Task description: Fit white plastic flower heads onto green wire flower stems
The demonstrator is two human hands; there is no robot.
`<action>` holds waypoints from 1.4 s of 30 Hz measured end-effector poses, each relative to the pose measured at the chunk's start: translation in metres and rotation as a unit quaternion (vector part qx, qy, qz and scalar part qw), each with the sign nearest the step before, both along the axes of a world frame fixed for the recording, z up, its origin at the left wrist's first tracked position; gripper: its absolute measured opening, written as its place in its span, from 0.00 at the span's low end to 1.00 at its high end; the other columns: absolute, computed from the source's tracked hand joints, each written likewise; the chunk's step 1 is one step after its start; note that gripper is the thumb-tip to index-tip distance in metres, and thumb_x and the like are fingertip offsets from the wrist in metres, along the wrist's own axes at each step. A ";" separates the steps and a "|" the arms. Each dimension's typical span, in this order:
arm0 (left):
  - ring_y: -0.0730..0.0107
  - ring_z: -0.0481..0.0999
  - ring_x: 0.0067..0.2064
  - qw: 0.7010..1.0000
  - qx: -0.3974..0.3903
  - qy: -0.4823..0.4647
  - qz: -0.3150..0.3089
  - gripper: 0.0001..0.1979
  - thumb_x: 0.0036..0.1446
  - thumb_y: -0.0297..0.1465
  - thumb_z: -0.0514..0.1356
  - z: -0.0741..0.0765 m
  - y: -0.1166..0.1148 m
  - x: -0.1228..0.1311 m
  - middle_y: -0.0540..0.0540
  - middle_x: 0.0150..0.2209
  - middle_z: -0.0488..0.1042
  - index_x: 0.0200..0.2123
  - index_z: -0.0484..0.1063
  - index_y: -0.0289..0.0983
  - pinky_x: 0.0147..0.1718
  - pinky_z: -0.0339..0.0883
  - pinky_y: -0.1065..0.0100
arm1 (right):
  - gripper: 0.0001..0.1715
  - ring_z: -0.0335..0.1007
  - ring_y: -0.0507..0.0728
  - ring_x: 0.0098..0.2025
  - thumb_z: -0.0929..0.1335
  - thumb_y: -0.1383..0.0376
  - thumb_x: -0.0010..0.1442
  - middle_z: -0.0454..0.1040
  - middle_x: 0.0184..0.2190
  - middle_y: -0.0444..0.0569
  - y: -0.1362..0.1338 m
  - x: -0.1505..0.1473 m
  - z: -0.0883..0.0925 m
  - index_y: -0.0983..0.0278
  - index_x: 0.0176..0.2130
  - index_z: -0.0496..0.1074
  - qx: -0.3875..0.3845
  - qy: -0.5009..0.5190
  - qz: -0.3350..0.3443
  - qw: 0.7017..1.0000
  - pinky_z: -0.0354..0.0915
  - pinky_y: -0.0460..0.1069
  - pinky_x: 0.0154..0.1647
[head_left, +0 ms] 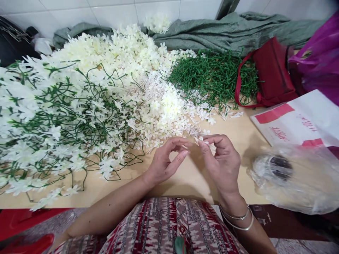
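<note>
My left hand (165,160) and my right hand (222,162) hover close together over the wooden table (238,134), near its front edge. Both have fingers curled into a pinch, fingertips almost meeting. Between them is a small white plastic flower piece (200,139), pinched by my right hand; what my left fingertips hold is too small to name. Just beyond them lies a heap of loose white flower heads (164,102). Finished sprays of white flowers on green stems (53,120) fill the left of the table. A pile of bare green stems (212,76) lies at the back right.
A red bag (270,72) sits behind the green stems, with purple plastic (317,56) at the far right. A white and red bag (299,120) and a clear plastic bag holding a dark round object (291,173) lie on the right. Green cloth (212,31) runs along the tiled wall.
</note>
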State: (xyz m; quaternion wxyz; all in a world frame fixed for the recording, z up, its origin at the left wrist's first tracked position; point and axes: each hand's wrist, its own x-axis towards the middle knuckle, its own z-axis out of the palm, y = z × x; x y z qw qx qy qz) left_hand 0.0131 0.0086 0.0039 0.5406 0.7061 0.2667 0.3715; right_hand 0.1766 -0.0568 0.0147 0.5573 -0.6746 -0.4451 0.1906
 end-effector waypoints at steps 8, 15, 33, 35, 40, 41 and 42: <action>0.64 0.82 0.51 0.977 0.170 0.122 0.034 0.11 0.71 0.28 0.57 0.018 0.039 0.025 0.38 0.57 0.77 0.54 0.73 0.37 0.51 0.77 0.64 | 0.10 0.69 0.57 0.30 0.66 0.70 0.67 0.74 0.27 0.44 -0.016 0.018 0.036 0.60 0.32 0.66 -0.126 -0.314 0.228 0.913 0.59 0.53 0.39; 0.49 0.76 0.60 0.882 0.348 0.317 0.024 0.18 0.69 0.20 0.55 0.011 0.100 0.096 0.34 0.62 0.75 0.59 0.72 0.31 0.58 0.70 0.52 | 0.13 0.65 0.57 0.25 0.64 0.76 0.61 0.74 0.23 0.46 0.006 0.034 0.048 0.60 0.29 0.65 -0.189 -0.481 0.265 0.814 0.50 0.54 0.36; 0.69 0.83 0.47 0.980 -0.060 -0.112 0.154 0.10 0.68 0.38 0.64 0.050 0.054 0.017 0.43 0.46 0.83 0.44 0.72 0.39 0.40 0.74 0.72 | 0.07 0.71 0.58 0.31 0.68 0.62 0.63 0.75 0.27 0.44 0.048 0.041 0.019 0.59 0.33 0.68 -0.055 -0.237 0.019 0.970 0.62 0.53 0.41; 0.70 0.83 0.46 0.972 -0.098 -0.141 0.158 0.11 0.67 0.39 0.65 0.044 0.050 0.008 0.45 0.44 0.83 0.44 0.72 0.39 0.41 0.75 0.72 | 0.07 0.72 0.57 0.31 0.69 0.61 0.64 0.76 0.28 0.43 0.048 0.038 0.017 0.58 0.34 0.68 -0.028 -0.221 0.010 0.975 0.64 0.54 0.43; 0.75 0.83 0.41 0.953 -0.162 -0.194 0.170 0.13 0.66 0.41 0.67 0.026 0.044 -0.005 0.51 0.38 0.79 0.47 0.73 0.41 0.40 0.75 0.73 | 0.08 0.73 0.57 0.35 0.71 0.58 0.63 0.77 0.31 0.44 0.050 0.024 0.011 0.59 0.34 0.71 0.041 -0.117 0.007 0.992 0.69 0.53 0.43; 0.76 0.82 0.39 0.953 -0.165 -0.190 0.170 0.13 0.66 0.41 0.67 0.024 0.044 -0.006 0.51 0.38 0.79 0.48 0.74 0.41 0.39 0.75 0.73 | 0.09 0.74 0.57 0.36 0.72 0.58 0.63 0.77 0.31 0.45 0.051 0.021 0.010 0.59 0.35 0.71 0.049 -0.084 0.014 0.995 0.69 0.53 0.43; 0.76 0.81 0.37 0.955 -0.164 -0.181 0.167 0.14 0.66 0.41 0.67 0.022 0.043 -0.006 0.51 0.38 0.79 0.49 0.74 0.41 0.37 0.74 0.73 | 0.09 0.74 0.56 0.36 0.73 0.58 0.62 0.77 0.31 0.45 0.052 0.019 0.007 0.59 0.35 0.72 0.053 -0.047 0.024 0.997 0.70 0.53 0.43</action>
